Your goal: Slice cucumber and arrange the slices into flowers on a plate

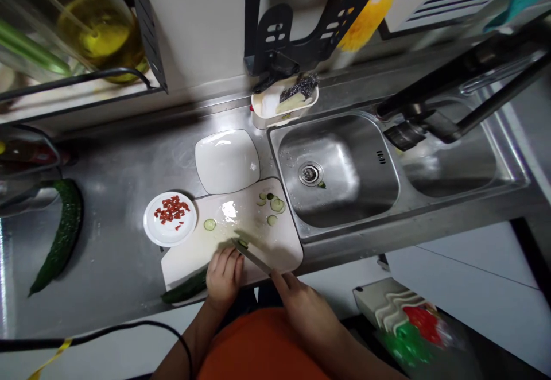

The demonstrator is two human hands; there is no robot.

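Observation:
My left hand [225,274] is wrapped round a dark green cucumber [185,288] that lies along the near edge of a white cutting board [185,259]. In my right hand [297,297] is a kitchen knife [257,261], its blade angled to the left across the board, close to my left fingers. A small cucumber piece [243,244] shows at the blade near its tip. Several cut cucumber slices [278,205] lie at the board's far right, and one slice [209,225] sits alone further left. My left fingers hide the cucumber's cut end.
A white plate of chopped red pieces [150,228] stands left of the board, and a square white plate [226,162] behind it. Another cucumber [64,242] lies far left. To the right is a steel sink [344,196] under a black faucet [430,121]. A caddy [267,120] stands behind.

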